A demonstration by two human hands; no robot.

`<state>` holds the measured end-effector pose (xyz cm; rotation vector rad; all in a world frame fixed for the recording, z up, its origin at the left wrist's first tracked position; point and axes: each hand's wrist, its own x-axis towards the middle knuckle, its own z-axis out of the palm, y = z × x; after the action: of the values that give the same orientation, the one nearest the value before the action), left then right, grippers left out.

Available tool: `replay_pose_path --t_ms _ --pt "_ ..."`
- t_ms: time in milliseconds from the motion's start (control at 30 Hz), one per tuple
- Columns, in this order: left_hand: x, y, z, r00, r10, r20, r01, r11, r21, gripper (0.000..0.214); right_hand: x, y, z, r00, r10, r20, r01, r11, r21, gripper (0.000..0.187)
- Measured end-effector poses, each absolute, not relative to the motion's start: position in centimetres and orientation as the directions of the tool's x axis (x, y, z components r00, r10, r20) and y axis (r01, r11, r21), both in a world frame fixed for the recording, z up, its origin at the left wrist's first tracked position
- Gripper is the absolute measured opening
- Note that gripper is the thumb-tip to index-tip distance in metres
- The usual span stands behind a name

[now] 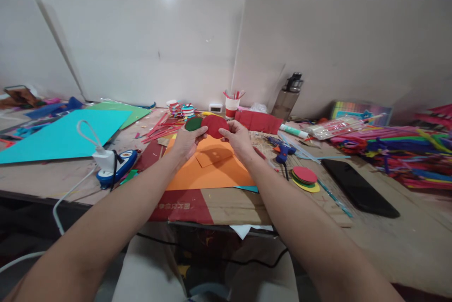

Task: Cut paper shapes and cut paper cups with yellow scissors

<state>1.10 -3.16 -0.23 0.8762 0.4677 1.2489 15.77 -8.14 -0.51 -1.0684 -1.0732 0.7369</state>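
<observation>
A red round paper piece (pixel 213 126) is held up above the orange sheet (pixel 212 177), between my two hands. My left hand (pixel 188 144) is closed, its thumb at the red circle's left edge, with a green round piece (pixel 194 124) also in its fingers. On the right edge of the red circle, my right hand (pixel 238 138) pinches with thumb and fingers. Below them a smaller folded orange piece (pixel 214 155) lies on the sheet, partly in shadow. Whether the red piece is one layer or more, I cannot tell.
To the right are a stack of round pieces (pixel 304 176), a blue glue gun (pixel 283 151), a black phone (pixel 360 186) and pipe cleaners (pixel 395 151). A bottle (pixel 287 97) and a cup of sticks (pixel 232 106) stand behind. Turquoise sheets (pixel 70 132) and a power strip (pixel 116 168) lie left.
</observation>
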Motion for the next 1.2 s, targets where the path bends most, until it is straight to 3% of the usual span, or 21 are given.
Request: replay_pose_path --t_ms 167,367,500,700,867,1067,1200 --pt "1.2 -3.5 0.1 0.297 0.937 0.183 -0.598 0.033 0.801 0.036 15.9 -7.8 -0.8 0.272 0.914 0.300 0.011 0.309 -0.951 0.027" --pt "1.1 -3.5 0.1 0.420 0.891 0.174 -0.648 0.160 0.744 0.019 16.4 -7.6 -1.0 0.427 0.874 0.234 0.030 0.245 -0.969 0.017" --pt "0.8 -3.1 -0.4 0.409 0.894 0.182 -0.590 0.107 0.800 0.028 16.5 -7.7 -0.9 0.424 0.881 0.209 -0.023 0.241 -0.970 0.019" --pt "0.7 -2.9 -0.6 0.261 0.947 0.186 -0.554 -0.011 0.832 0.041 15.9 -7.7 -1.0 0.312 0.924 0.221 -0.069 0.254 -0.965 0.026" --pt "0.7 -3.2 -0.2 0.296 0.938 0.180 -0.549 0.013 0.836 0.040 15.7 -7.8 -1.0 0.285 0.924 0.254 -0.038 0.276 -0.960 0.027" --pt "1.0 -3.6 0.5 0.488 0.853 0.183 -0.620 0.192 0.761 0.021 16.3 -7.8 -0.9 0.399 0.890 0.222 -0.048 0.262 -0.964 0.027" --pt "0.9 -3.3 -0.2 0.426 0.879 0.212 -0.621 0.114 0.775 0.022 16.7 -7.5 -1.0 0.447 0.871 0.204 -0.055 0.254 -0.966 0.025"
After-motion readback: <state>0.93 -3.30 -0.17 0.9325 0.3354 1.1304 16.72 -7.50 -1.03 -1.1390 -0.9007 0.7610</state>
